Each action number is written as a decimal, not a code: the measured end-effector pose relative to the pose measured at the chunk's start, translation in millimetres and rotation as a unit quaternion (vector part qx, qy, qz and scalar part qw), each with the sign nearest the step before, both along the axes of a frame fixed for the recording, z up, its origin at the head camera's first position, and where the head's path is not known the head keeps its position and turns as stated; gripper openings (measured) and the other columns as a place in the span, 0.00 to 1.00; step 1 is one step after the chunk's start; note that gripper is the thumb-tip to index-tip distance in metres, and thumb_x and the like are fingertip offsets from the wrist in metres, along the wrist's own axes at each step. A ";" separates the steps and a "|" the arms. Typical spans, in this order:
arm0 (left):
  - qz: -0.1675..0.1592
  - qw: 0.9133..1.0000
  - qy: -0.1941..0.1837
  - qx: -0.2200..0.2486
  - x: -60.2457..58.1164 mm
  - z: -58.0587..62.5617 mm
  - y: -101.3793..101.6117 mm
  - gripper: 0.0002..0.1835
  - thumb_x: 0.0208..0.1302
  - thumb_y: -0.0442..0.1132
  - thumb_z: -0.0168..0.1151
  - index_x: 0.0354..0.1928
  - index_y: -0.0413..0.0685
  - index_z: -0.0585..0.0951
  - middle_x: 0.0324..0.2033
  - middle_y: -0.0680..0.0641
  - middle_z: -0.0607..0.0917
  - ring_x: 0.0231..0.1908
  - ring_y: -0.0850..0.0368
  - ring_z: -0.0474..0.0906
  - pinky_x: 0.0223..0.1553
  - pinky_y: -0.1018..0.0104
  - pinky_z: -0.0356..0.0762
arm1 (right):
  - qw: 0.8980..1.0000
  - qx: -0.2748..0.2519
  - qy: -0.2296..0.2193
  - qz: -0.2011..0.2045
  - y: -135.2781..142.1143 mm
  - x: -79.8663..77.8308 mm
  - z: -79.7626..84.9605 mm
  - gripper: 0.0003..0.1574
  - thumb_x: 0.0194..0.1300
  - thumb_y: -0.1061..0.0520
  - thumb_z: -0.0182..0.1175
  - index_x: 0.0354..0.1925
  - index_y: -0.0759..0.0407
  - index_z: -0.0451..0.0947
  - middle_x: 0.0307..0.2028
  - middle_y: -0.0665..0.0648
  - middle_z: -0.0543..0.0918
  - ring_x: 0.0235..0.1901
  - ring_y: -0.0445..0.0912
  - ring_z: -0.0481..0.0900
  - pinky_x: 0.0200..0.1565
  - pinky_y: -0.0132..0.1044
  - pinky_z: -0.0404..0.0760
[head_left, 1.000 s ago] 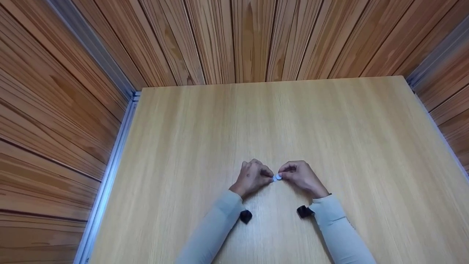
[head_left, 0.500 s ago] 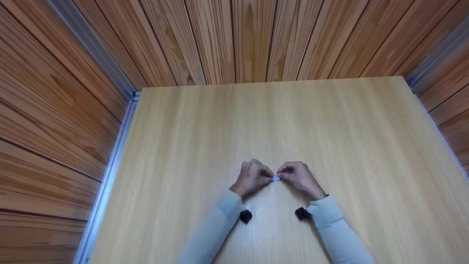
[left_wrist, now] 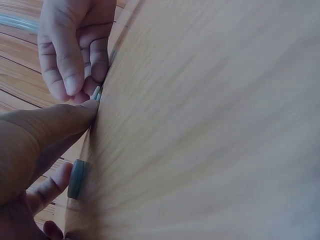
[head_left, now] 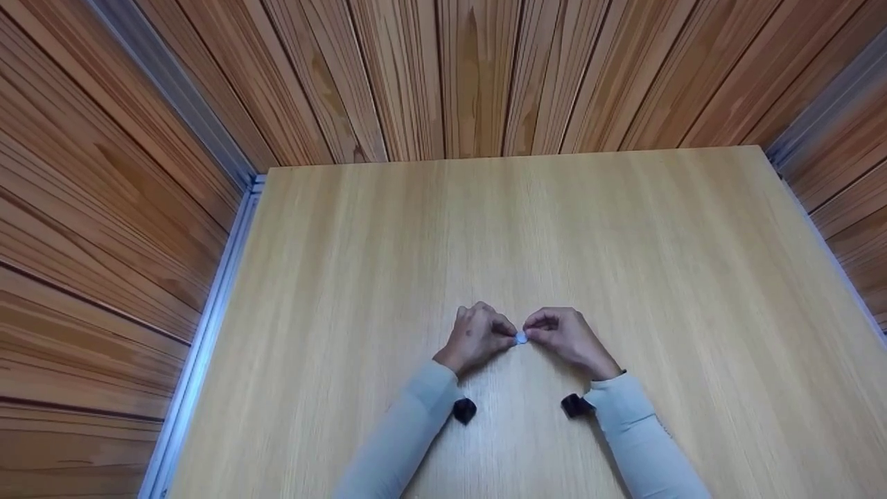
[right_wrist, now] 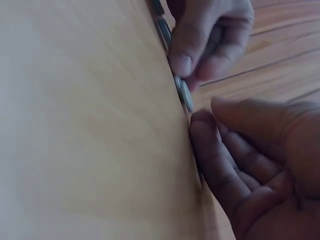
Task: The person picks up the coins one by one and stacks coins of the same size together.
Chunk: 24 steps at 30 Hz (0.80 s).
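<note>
In the head view a small pale round disc [head_left: 521,337] shows between the fingertips of both hands, close over the table. My left hand [head_left: 478,333] pinches its edge with thumb and forefinger. In the right wrist view two thin discs [right_wrist: 184,93] overlap there, the upper one tilted. My right hand [head_left: 563,335] is bent close beside them; its forefinger tip [right_wrist: 202,119] is right at the edge, the thumb slightly apart. Under the left hand's other fingers lies a thicker grey-green disc [left_wrist: 76,179] on the table, hidden from the head view.
The pale wooden table [head_left: 416,229] stretches out beyond the hands. Wood-plank walls [head_left: 478,76] stand at the back and sides, with a metal rail [head_left: 201,333] along the left edge. Black wrist cameras [head_left: 464,410] sit at both sleeves.
The right hand has brought its disc leftward over the one at the left fingertips, so two side-by-side discs now look like one. The left hand has stayed in place.
</note>
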State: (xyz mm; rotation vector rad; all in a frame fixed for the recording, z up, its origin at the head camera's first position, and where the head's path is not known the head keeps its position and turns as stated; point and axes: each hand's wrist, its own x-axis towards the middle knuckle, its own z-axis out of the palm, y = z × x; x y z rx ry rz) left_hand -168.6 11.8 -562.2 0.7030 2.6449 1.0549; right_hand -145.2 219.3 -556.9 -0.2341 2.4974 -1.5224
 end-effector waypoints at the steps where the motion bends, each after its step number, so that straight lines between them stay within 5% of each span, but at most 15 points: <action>1: 0.000 1.000 0.000 0.000 -0.1 0.1 0.0 0.05 0.59 0.45 0.74 0.36 0.56 0.91 0.30 0.66 0.86 0.40 0.65 0.71 0.45 0.62 0.57 | 1.000 -0.007 -0.002 0.006 1.8 0.0 -0.6 0.05 0.62 0.65 0.69 0.38 0.65 0.86 0.36 0.58 0.88 0.37 0.46 0.84 0.41 0.30 0.77; 13: -0.007 1.000 0.029 -0.001 -0.8 -0.6 -2.1 0.05 0.59 0.45 0.74 0.36 0.57 0.91 0.31 0.65 0.88 0.40 0.66 0.72 0.43 0.63 0.58 | 0.999 0.004 0.013 0.034 2.4 -1.8 -4.0 0.05 0.59 0.65 0.71 0.36 0.61 0.86 0.27 0.52 0.82 0.27 0.40 0.75 0.30 0.30 0.72; 24: -0.005 1.000 0.026 -0.007 -1.0 -1.2 -1.9 0.05 0.59 0.46 0.75 0.36 0.58 0.91 0.30 0.66 0.88 0.39 0.66 0.72 0.44 0.63 0.59 | 0.999 0.023 0.024 0.039 0.1 -0.2 -4.1 0.04 0.59 0.64 0.71 0.35 0.58 0.86 0.27 0.50 0.81 0.27 0.41 0.74 0.31 0.30 0.71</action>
